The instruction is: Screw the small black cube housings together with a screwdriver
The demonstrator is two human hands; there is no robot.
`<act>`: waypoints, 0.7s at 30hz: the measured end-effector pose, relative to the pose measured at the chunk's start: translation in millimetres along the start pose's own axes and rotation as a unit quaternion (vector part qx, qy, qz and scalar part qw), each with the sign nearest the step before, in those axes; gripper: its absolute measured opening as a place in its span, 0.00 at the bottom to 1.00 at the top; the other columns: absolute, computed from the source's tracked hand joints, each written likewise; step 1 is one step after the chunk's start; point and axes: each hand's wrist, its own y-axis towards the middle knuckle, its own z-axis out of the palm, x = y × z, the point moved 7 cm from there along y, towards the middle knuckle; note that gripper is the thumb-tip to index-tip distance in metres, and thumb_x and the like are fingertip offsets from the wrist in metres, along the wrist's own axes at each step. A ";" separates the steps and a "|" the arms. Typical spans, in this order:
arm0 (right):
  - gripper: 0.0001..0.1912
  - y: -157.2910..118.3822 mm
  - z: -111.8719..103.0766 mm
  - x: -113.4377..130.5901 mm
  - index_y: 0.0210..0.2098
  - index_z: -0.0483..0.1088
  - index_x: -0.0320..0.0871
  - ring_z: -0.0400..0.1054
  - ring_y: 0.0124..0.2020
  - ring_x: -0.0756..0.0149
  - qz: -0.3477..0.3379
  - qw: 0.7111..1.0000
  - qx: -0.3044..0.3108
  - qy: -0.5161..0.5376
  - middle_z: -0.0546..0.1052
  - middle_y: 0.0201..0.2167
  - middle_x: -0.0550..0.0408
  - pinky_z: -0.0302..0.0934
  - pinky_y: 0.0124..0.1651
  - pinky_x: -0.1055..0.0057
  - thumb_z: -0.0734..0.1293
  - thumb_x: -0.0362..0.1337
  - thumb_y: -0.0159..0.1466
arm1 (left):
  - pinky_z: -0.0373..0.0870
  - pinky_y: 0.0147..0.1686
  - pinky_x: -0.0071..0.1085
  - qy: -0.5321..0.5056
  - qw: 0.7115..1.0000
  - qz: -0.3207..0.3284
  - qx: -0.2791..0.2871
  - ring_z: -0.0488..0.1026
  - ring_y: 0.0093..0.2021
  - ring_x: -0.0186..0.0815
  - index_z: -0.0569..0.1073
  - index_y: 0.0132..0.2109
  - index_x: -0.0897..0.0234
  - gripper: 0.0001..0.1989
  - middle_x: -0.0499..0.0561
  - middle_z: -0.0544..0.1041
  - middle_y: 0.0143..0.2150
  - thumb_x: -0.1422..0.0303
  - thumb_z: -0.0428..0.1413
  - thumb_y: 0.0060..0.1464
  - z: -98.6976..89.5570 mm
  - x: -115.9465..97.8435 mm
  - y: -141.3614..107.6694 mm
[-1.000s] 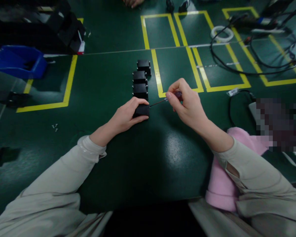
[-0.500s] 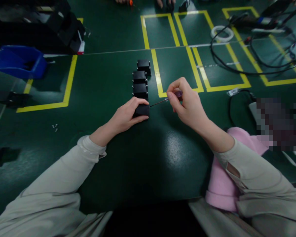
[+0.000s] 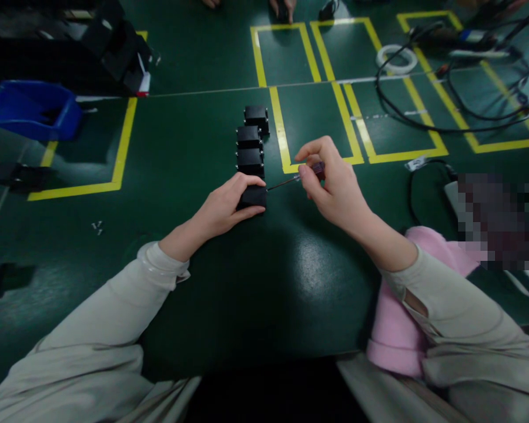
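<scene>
My left hand (image 3: 223,205) grips a black block (image 3: 253,197) on the green table, thumb on its near side and fingers on its far side. A screwdriver (image 3: 318,170) is held by its purple handle in my right hand (image 3: 332,185); its thin shaft points left and the tip meets the block's right side. Beyond the held block stand three similar black blocks in a column: a near one (image 3: 250,160), a middle one (image 3: 248,136) and a far one (image 3: 256,117). Small shiny screw heads show at their sides.
A blue bin (image 3: 35,111) and small screws (image 3: 97,227) are at the left. Yellow tape (image 3: 282,132) outlines areas on the table. Black cables (image 3: 405,120), a white tape roll (image 3: 397,60) and pink cloth (image 3: 401,329) are at the right. Another person's hands (image 3: 286,9) show at the top.
My right index finger has lifted and straightened a little off the screwdriver handle. Both hands otherwise stay in place. The other person's hands at the top have shifted left.
</scene>
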 end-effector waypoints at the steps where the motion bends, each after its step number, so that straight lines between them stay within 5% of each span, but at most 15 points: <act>1: 0.05 0.1 0.0 0.2 0.42 0.63 0.48 0.64 0.24 0.72 -0.001 1.000 0.001 0.000 0.67 0.26 0.62 0.59 0.31 0.69 0.59 0.40 0.71 | 0.69 0.56 0.39 0.000 1.000 0.000 -0.001 0.72 0.57 0.44 0.65 0.61 0.60 0.22 0.55 0.71 0.57 0.59 0.57 0.64 -0.4 -0.1 0.2; 6: 0.09 0.7 -0.2 0.0 0.35 0.62 0.47 0.63 0.23 0.72 0.001 1.000 0.004 -0.014 0.67 0.25 0.62 0.57 0.30 0.69 0.61 0.42 0.71 | 0.69 0.55 0.39 0.000 1.000 0.007 -0.003 0.72 0.57 0.44 0.65 0.60 0.60 0.22 0.55 0.71 0.57 0.60 0.58 0.64 -1.1 0.2 0.5; 21: 0.03 1.0 0.6 1.2 0.40 0.62 0.46 0.63 0.24 0.74 -0.008 1.000 0.003 0.002 0.67 0.26 0.63 0.56 0.30 0.71 0.59 0.38 0.71 | 0.68 0.56 0.37 0.003 1.000 0.021 -0.013 0.72 0.57 0.42 0.65 0.60 0.62 0.21 0.54 0.72 0.57 0.61 0.58 0.64 -1.5 -1.4 0.0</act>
